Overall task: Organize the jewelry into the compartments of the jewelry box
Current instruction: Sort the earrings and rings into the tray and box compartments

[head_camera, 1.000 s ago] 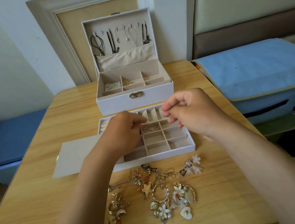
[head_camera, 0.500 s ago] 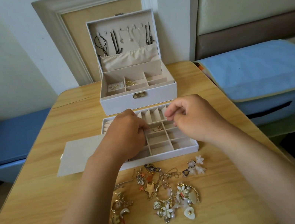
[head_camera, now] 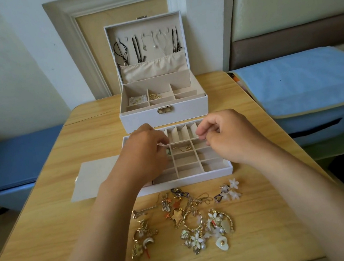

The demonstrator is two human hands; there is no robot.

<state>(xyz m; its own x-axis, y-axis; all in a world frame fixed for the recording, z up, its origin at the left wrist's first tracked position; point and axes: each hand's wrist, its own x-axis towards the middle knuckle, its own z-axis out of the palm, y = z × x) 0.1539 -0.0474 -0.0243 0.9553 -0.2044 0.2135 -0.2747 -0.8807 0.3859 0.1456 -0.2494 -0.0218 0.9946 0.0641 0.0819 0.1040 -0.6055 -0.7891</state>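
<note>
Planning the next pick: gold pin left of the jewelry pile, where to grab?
Pinch the gold pin at its thicker left end, from above and the left: it lies flat on the table, and the pile crowds its right tip.

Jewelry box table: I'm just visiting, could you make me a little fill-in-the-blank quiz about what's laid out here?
The white jewelry box at the far end of the wooden table stands ____. Black cord necklaces hang inside its ____. The white divided tray under the left hand and right hand lies ____ the box and the loose jewelry pile.
Missing words: open; lid; between.
</note>
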